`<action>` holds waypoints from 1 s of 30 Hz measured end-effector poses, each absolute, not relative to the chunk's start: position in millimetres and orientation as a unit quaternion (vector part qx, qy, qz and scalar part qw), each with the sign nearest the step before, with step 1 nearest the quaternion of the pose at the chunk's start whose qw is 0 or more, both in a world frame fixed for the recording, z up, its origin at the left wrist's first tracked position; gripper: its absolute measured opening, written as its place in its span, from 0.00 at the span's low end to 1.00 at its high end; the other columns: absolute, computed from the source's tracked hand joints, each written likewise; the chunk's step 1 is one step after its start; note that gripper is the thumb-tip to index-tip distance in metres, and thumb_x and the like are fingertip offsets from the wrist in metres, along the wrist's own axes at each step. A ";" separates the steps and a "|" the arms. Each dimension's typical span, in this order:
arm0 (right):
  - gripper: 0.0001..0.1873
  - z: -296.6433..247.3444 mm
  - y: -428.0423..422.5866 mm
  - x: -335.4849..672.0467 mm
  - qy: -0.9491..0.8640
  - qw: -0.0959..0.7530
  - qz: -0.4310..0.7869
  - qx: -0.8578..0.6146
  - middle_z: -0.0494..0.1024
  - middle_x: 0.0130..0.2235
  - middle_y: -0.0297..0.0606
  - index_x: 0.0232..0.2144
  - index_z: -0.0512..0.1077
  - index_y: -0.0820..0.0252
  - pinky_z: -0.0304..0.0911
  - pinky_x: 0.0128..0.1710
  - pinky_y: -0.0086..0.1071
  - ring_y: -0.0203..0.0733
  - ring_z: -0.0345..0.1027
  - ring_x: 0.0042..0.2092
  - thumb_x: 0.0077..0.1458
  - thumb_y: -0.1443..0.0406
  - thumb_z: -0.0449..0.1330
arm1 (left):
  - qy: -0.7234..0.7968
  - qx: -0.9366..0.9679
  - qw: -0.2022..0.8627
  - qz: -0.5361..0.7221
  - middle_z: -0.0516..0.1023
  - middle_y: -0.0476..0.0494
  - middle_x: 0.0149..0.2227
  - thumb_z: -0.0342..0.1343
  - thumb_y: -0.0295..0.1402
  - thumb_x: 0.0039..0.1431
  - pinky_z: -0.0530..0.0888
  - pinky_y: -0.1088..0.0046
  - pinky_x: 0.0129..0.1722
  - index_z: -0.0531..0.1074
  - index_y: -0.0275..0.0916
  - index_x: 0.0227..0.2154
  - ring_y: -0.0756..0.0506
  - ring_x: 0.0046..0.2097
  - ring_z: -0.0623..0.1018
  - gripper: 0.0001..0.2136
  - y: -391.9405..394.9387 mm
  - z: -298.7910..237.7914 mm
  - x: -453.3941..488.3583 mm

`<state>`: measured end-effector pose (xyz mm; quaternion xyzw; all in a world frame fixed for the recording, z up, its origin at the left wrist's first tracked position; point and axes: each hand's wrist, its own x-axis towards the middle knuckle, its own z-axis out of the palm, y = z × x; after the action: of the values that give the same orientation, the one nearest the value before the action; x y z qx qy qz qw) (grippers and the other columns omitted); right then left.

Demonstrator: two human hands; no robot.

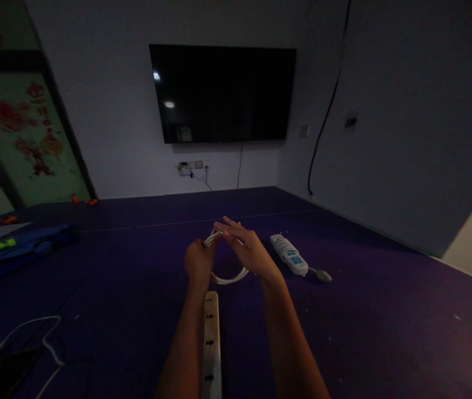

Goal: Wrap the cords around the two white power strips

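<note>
Both my hands meet above the purple floor mat, working a coiled white cable [228,277]. My left hand [197,261] is closed in a fist around the coil. My right hand [247,250] pinches the cable at the top, its other fingers stretched forward. The loop hangs below the two hands. A long white power strip [211,342] lies on the mat between my forearms, directly under the hands.
A second white power strip [289,254] with blue labels lies to the right. A white cord [36,332] sits at bottom left, blue objects [15,248] at left. A black television [223,93] hangs on the far wall above wall sockets [193,166].
</note>
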<state>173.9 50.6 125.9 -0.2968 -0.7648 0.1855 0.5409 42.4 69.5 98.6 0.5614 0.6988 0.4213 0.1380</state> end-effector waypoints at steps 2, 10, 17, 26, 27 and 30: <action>0.15 126.4 50.4 169.2 -0.767 0.542 0.176 -0.294 0.75 0.50 0.37 0.46 0.73 0.50 0.34 0.62 0.56 0.45 0.55 0.61 0.59 0.61 0.52 | 0.677 0.551 0.163 0.459 0.74 0.40 0.20 0.49 0.55 0.49 0.63 0.72 0.23 0.68 0.39 0.22 0.42 0.26 0.76 0.22 72.0 96.4 40.4; 0.27 127.6 45.1 168.5 -0.765 0.543 0.234 -0.254 0.75 0.49 0.40 0.57 0.61 0.51 0.23 0.63 0.55 0.43 0.64 0.55 0.55 0.68 0.57 | 0.540 0.477 0.385 0.577 0.67 0.52 0.12 0.55 0.50 0.43 0.63 0.75 0.15 0.65 0.38 0.21 0.49 0.14 0.68 0.18 71.4 99.3 36.3; 0.31 133.9 36.8 165.9 -0.801 0.501 0.219 -0.245 0.75 0.49 0.38 0.56 0.61 0.49 0.20 0.61 0.59 0.44 0.65 0.54 0.51 0.74 0.58 | 0.458 0.414 0.543 0.569 0.66 0.52 0.13 0.50 0.46 0.47 0.65 0.74 0.15 0.65 0.38 0.20 0.50 0.13 0.67 0.15 67.7 111.2 36.1; 0.32 135.9 36.3 166.6 -0.808 0.507 0.165 -0.251 0.71 0.54 0.36 0.53 0.66 0.47 0.37 0.63 0.54 0.41 0.64 0.55 0.47 0.77 0.57 | 0.421 0.379 0.624 0.538 0.67 0.51 0.14 0.47 0.58 0.50 0.64 0.76 0.16 0.70 0.37 0.28 0.51 0.14 0.67 0.25 67.2 118.2 37.7; 0.32 136.2 36.0 166.9 -0.807 0.513 0.159 -0.247 0.70 0.55 0.35 0.53 0.66 0.47 0.38 0.63 0.53 0.41 0.64 0.55 0.47 0.77 0.57 | 0.417 0.382 0.621 0.543 0.67 0.51 0.15 0.49 0.57 0.49 0.64 0.76 0.16 0.71 0.37 0.30 0.51 0.15 0.67 0.25 66.9 118.0 37.2; 0.32 137.3 34.5 165.6 -0.802 0.528 0.147 -0.238 0.72 0.53 0.34 0.52 0.67 0.48 0.39 0.63 0.51 0.40 0.67 0.53 0.46 0.78 0.56 | 0.386 0.371 0.627 0.566 0.68 0.52 0.16 0.54 0.55 0.48 0.66 0.77 0.18 0.71 0.37 0.32 0.52 0.16 0.68 0.23 66.6 117.1 36.6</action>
<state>165.6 34.5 137.3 -0.2384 -0.8021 0.1466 0.5275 36.6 66.6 117.1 0.3706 0.3858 0.5660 0.6273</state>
